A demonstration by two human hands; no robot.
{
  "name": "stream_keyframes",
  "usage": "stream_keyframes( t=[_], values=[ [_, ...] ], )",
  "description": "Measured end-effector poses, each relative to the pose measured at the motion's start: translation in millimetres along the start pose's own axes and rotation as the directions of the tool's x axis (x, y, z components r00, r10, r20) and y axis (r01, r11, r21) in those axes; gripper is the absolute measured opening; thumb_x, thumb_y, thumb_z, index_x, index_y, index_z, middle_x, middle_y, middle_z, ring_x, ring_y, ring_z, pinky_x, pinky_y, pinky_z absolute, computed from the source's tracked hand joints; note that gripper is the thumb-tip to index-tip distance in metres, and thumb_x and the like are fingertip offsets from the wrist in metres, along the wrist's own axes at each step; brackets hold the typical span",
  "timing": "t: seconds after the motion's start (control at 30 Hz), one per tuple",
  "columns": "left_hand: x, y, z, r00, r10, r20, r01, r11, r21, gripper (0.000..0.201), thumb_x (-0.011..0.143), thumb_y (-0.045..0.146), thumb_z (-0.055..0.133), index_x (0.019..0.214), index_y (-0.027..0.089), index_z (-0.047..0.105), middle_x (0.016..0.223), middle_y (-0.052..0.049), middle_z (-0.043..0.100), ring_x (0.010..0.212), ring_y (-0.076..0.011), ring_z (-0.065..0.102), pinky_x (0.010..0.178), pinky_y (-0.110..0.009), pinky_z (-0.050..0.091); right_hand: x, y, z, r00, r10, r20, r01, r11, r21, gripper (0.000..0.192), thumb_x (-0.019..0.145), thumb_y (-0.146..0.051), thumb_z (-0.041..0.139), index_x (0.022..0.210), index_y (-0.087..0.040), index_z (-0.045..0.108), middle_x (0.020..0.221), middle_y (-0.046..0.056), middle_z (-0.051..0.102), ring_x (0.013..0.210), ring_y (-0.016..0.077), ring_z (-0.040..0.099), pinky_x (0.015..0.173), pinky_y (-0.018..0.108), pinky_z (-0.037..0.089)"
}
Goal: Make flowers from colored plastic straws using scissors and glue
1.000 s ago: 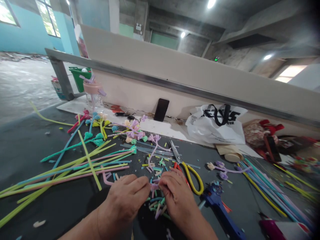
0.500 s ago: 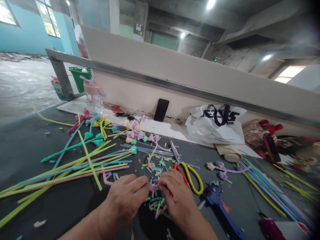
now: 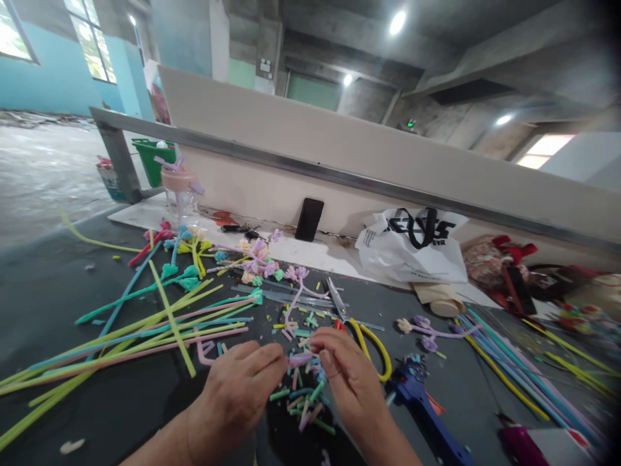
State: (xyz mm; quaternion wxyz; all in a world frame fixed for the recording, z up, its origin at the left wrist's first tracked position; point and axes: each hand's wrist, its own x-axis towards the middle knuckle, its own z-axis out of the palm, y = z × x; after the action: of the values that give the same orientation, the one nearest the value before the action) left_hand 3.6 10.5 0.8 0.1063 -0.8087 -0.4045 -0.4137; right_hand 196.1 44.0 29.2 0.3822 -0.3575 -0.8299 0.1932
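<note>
My left hand (image 3: 245, 382) pinches a lilac piece (image 3: 300, 359) above scattered cut bits (image 3: 317, 391); my right hand (image 3: 347, 372), fingers curled, sits just beside, its hold indeterminable.

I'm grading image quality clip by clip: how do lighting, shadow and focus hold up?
Head view: the ceiling lamp glares white; head view, top right: the corner falls dark; head view, right edge: the red and yellow bits are blurred; head view, centre: a dark shadow lies on the tabletop beside the left hand, and the lilac piece it holds looks soft.
</note>
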Motion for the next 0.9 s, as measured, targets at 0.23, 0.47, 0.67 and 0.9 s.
stream_keyframes(
  t=[0.23, 0.47, 0.67, 0.9],
  values=[
    [2, 1, 3.5, 0.971, -0.237, -0.035, 0.216, 0.931, -0.295, 0.018, 0.081, 0.012, 0.047, 0.083, 0.02, 0.063, 0.083, -0.003, 0.066, 0.075, -0.0116, 0.061, 0.067, -0.022, 0.05, -3, -3, 8, 0.983, 0.181, 0.006, -0.178, 0.959, 0.22, 0.019, 0.088, -0.027, 0.042, 0.097, -0.021, 0.058, 0.091, 0.005, 0.06, 0.086, 0.0162, 0.057, 0.077, 0.027, 0.046],
    [9, 4, 7.9, 0.782, -0.547, 0.299, 0.604, 0.547, -0.579, 0.011, 0.073, 0.017, 0.056, 0.064, 0.016, 0.06, 0.062, 0.001, 0.059, 0.06, -0.0108, 0.054, 0.055, -0.02, 0.042, -1, -1, 13, 0.933, 0.36, 0.025, -0.334, 0.835, 0.437, 0.025, 0.086, -0.036, 0.044, 0.096, -0.018, 0.058, 0.076, 0.003, 0.06, 0.072, 0.0148, 0.058, 0.067, 0.026, 0.048],
    [19, 8, 3.6, 0.463, -0.594, 0.658, 0.822, 0.01, -0.57, 0.019, 0.066, 0.033, 0.063, 0.062, 0.015, 0.058, 0.048, 0.007, 0.046, 0.043, -0.0047, 0.036, 0.042, -0.017, 0.027, 0, 11, 16, 0.883, 0.469, -0.034, -0.378, 0.751, 0.542, 0.025, 0.084, -0.038, 0.047, 0.096, -0.018, 0.057, 0.081, 0.004, 0.059, 0.068, 0.0136, 0.057, 0.065, 0.027, 0.049],
    [16, 10, 2.9, 0.29, -0.512, 0.808, 0.803, -0.329, -0.497, 0.029, 0.065, 0.039, 0.066, 0.062, 0.016, 0.05, 0.046, 0.007, 0.05, 0.035, -0.0028, 0.035, 0.037, -0.015, 0.024, 3, 24, 13, 0.88, 0.444, -0.166, -0.399, 0.883, 0.246, 0.022, 0.083, -0.033, 0.046, 0.093, -0.016, 0.058, 0.077, 0.005, 0.061, 0.063, 0.0152, 0.058, 0.061, 0.028, 0.048]
  ],
)
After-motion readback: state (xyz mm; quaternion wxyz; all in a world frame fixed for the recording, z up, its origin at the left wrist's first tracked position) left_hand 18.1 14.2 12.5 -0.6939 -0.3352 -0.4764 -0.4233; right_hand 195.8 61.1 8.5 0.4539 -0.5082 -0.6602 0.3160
